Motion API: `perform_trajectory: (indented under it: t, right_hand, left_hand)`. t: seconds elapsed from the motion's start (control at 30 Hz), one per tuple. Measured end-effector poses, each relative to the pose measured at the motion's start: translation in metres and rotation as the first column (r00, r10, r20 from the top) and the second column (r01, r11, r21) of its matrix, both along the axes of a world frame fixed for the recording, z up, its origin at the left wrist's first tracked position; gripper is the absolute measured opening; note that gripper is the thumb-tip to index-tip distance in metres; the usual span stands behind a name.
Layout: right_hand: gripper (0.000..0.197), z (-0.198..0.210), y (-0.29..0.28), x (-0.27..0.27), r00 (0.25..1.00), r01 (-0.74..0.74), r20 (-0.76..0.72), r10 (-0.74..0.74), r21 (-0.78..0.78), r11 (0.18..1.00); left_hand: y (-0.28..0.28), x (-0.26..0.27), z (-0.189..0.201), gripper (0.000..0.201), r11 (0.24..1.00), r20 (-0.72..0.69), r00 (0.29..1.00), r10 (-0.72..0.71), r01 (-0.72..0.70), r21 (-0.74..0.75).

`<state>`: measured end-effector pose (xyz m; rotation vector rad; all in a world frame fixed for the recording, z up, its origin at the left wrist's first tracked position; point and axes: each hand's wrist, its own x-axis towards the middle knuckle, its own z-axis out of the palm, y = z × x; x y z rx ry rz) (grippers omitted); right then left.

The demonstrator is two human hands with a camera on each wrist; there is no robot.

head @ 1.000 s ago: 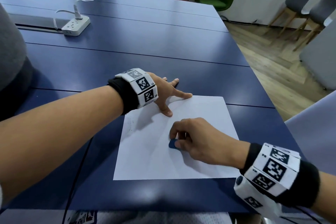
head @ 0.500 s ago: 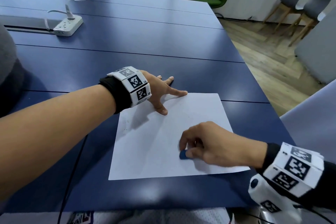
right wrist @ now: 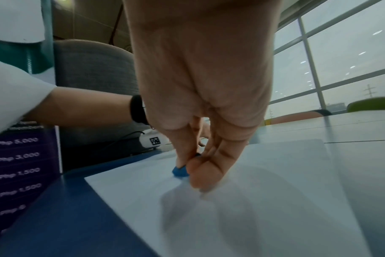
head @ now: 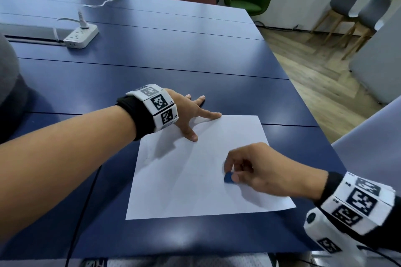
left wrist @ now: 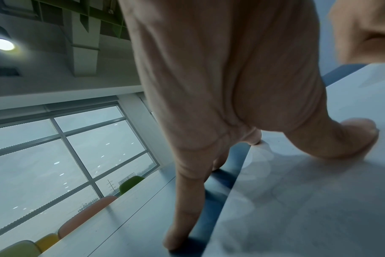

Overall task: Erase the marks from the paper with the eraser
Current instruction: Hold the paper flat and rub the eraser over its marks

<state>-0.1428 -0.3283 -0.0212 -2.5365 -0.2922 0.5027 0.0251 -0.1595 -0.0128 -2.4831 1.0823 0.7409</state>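
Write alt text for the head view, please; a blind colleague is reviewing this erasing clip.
A person's right hand pinches a small blue eraser against a white sheet of paper on a dark blue table. The left hand, fingers spread, presses the sheet's far left corner. A white power strip lies further back.

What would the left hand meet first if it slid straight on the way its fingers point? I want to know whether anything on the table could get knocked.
Nothing nearby, it seems: beyond the left hand lies only bare blue table. The power strip sits well off that line, though depth is uncertain.
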Motion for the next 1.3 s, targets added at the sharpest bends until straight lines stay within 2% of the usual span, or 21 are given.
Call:
perform_trajectory:
  t: [0.1, 0.23, 0.37, 0.43, 0.6, 0.77, 0.83, 0.9, 0.97, 1.03, 1.13, 1.3]
  right_hand:
    - [0.010, 0.007, -0.001, 0.007, 0.995, -0.053, -0.085, 0.051, -0.030, 0.998]
    - [0.006, 0.007, -0.015, 0.057, 0.988, 0.148, 0.053, -0.145, -0.046, 0.988]
    - [0.009, 0.003, -0.024, 0.095, 0.971, 0.223, 0.091, -0.221, -0.005, 0.975]
    - [0.009, 0.002, -0.022, 0.091, 0.975, 0.212, 0.072, -0.212, 0.014, 0.977]
    - [0.009, 0.004, -0.011, 0.062, 0.999, 0.012, -0.034, -0.013, -0.052, 0.999]
    - [0.007, 0.000, -0.015, 0.070, 0.974, 0.209, 0.086, -0.210, 0.029, 0.978]
    - [0.008, -0.002, -0.012, 0.056, 0.985, 0.167, 0.043, -0.168, 0.031, 0.986]
    - [0.009, -0.001, -0.007, 0.044, 0.996, 0.063, -0.070, -0.062, 0.018, 0.998]
    - [0.009, 0.003, -0.006, 0.046, 0.997, 0.034, -0.074, -0.035, -0.023, 0.999]
    - [0.008, 0.003, -0.012, 0.060, 0.992, 0.128, 0.021, -0.127, -0.057, 0.990]
    - [0.007, 0.001, -0.017, 0.067, 0.968, 0.246, 0.060, -0.245, -0.006, 0.969]
    - [0.007, -0.001, -0.008, 0.038, 0.996, 0.072, -0.059, -0.073, -0.017, 0.997]
  left_hand:
    - [-0.001, -0.001, -0.001, 0.093, 1.000, 0.010, 1.000, -0.006, 0.006, 0.010]
    - [-0.001, 0.001, -0.001, 0.094, 1.000, -0.008, 1.000, 0.001, -0.001, 0.011]
    - [-0.002, 0.002, -0.001, 0.094, 1.000, -0.017, 1.000, 0.005, -0.005, 0.018]
    - [-0.002, 0.002, -0.001, 0.094, 1.000, -0.018, 1.000, 0.002, -0.002, 0.020]
    - [-0.002, 0.003, -0.003, 0.095, 1.000, -0.020, 1.000, 0.006, -0.006, 0.015]
    - [-0.003, 0.002, -0.002, 0.094, 1.000, -0.024, 1.000, 0.009, -0.008, 0.011]
    - [-0.003, 0.002, -0.001, 0.095, 1.000, -0.023, 1.000, 0.008, -0.008, 0.010]
    - [-0.002, 0.002, -0.001, 0.095, 1.000, -0.023, 1.000, 0.007, -0.007, 0.013]
    - [-0.001, 0.002, -0.001, 0.095, 1.000, -0.021, 1.000, 0.004, -0.004, 0.016]
    - [-0.002, 0.002, -0.001, 0.095, 1.000, -0.027, 1.000, 0.008, -0.008, 0.012]
    - [-0.002, 0.002, -0.001, 0.094, 1.000, -0.026, 1.000, 0.015, -0.015, 0.009]
    - [-0.001, 0.002, -0.001, 0.094, 1.000, -0.024, 1.000, 0.009, -0.009, 0.007]
